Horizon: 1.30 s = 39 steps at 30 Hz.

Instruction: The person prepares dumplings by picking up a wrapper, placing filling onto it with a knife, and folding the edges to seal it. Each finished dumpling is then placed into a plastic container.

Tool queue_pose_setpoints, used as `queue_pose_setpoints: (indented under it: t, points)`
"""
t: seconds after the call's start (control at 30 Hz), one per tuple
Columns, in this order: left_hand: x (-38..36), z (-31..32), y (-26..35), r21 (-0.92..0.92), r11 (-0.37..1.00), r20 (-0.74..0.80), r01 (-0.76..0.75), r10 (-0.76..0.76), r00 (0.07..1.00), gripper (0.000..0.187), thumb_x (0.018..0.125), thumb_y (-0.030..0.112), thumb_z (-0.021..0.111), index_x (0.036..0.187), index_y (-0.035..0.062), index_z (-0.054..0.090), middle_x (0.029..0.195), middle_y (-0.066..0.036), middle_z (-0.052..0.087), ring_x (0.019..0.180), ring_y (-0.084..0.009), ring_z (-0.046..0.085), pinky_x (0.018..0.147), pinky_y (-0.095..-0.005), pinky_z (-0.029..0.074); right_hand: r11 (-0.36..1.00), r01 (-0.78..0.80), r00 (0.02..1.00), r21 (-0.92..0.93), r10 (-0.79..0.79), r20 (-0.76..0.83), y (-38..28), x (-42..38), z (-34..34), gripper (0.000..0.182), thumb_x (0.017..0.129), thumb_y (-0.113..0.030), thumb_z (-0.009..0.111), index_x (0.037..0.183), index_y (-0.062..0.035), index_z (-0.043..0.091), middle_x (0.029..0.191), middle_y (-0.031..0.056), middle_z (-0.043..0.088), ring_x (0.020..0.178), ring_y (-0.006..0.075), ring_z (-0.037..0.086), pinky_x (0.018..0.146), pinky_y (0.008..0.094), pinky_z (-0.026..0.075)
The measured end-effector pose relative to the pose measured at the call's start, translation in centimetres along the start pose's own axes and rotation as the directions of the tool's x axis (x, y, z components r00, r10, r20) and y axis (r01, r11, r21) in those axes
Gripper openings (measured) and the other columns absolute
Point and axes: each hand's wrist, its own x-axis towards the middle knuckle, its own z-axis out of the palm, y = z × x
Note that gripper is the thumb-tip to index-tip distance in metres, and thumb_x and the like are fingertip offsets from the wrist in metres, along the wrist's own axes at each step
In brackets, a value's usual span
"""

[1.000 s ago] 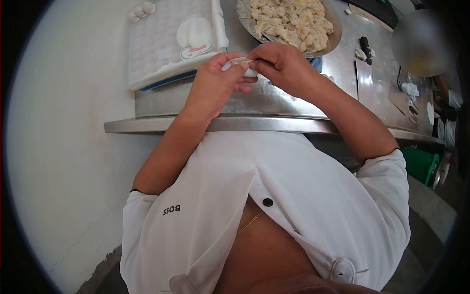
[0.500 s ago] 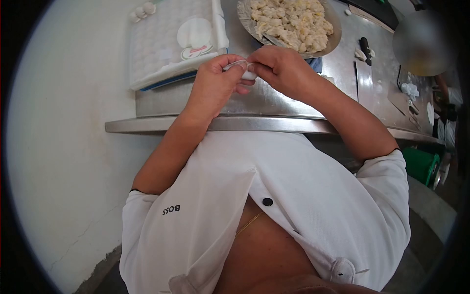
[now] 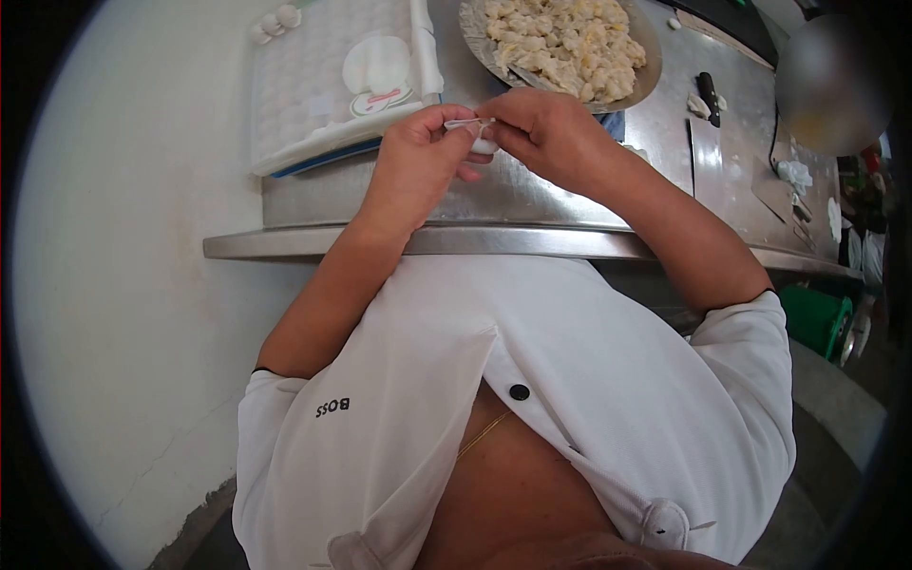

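Note:
Above the front edge of the steel counter, a small white dumpling (image 3: 484, 146) with a thin dough edge sits between my two hands. My left hand (image 3: 425, 147) cradles it from the left, thumb and fingers closed around it. From the right, my right hand (image 3: 551, 133) pinches the dough edge with thumb and index finger. Fingers hide part of the dumpling. Just beyond my right hand is a wide metal bowl (image 3: 478, 49) of pale, chunky filling (image 3: 570, 47). A utensil's metal end (image 3: 528, 78) rests in the filling.
A white tray (image 3: 294, 123) with a round-pocketed surface stands at the left, a few small white dumplings (image 3: 276, 23) at its far corner. Right of the bowl lies a black-handled knife (image 3: 708, 95) on the steel counter (image 3: 332, 201). A blurred round object (image 3: 831, 85) hangs at upper right.
My right fingers have shifted slightly along the dough edge, and more of the thin wrapper shows between the hands. The blurred round object at upper right has moved slightly right.

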Motion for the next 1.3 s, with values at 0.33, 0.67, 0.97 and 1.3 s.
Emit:
queue_pose_setpoints:
  t: [0.33,0.67,0.97,1.3]
  points:
    - [-0.1,0.4,0.0,0.055,0.997,-0.038,-0.044,0.047,0.998,0.024,0.096,0.014,0.059,0.114,-0.0025,0.061,0.095,-0.009,0.068,0.083,-0.0181,0.070,0.064,-0.0247,0.055,0.998,0.011,0.999,-0.054,-0.009,0.033,-0.1,0.0,-0.4,0.011,0.087,-0.013,0.063,0.092,-0.0030,0.065,0.083,0.0147,0.064,0.081,0.0345,0.063,0.071,0.0422,0.050]
    - [-0.2,0.5,0.1,0.068,0.994,-0.015,-0.080,0.081,0.997,0.024,0.097,0.015,0.058,0.113,-0.0030,0.062,0.097,-0.009,0.068,0.083,-0.0170,0.070,0.063,-0.0247,0.054,0.998,-0.016,1.000,-0.055,0.015,-0.006,0.4,0.1,0.1,0.012,0.088,-0.013,0.064,0.095,-0.0035,0.063,0.083,0.0135,0.063,0.080,0.0322,0.063,0.071,0.0403,0.050]
    - [-0.4,0.8,0.2,0.147,0.989,-0.070,-0.036,0.047,0.996,0.023,0.097,0.013,0.057,0.113,-0.0023,0.061,0.097,-0.008,0.068,0.082,-0.0162,0.070,0.060,-0.0240,0.054,0.994,0.061,0.998,-0.095,-0.057,0.038,-0.2,0.0,-0.4,0.011,0.087,-0.013,0.062,0.088,-0.0030,0.061,0.082,0.0143,0.062,0.080,0.0365,0.062,0.070,0.0441,0.049]
    - [-0.7,0.6,0.5,0.071,0.995,-0.089,-0.075,0.082,0.993,0.027,0.098,0.015,0.053,0.117,-0.0024,0.059,0.102,-0.010,0.068,0.084,-0.0198,0.070,0.059,-0.0258,0.054,0.991,-0.112,0.994,0.069,0.111,0.020,-0.2,0.3,-0.6,0.013,0.087,-0.012,0.064,0.093,-0.0017,0.065,0.085,0.0151,0.066,0.080,0.0316,0.063,0.071,0.0384,0.050]
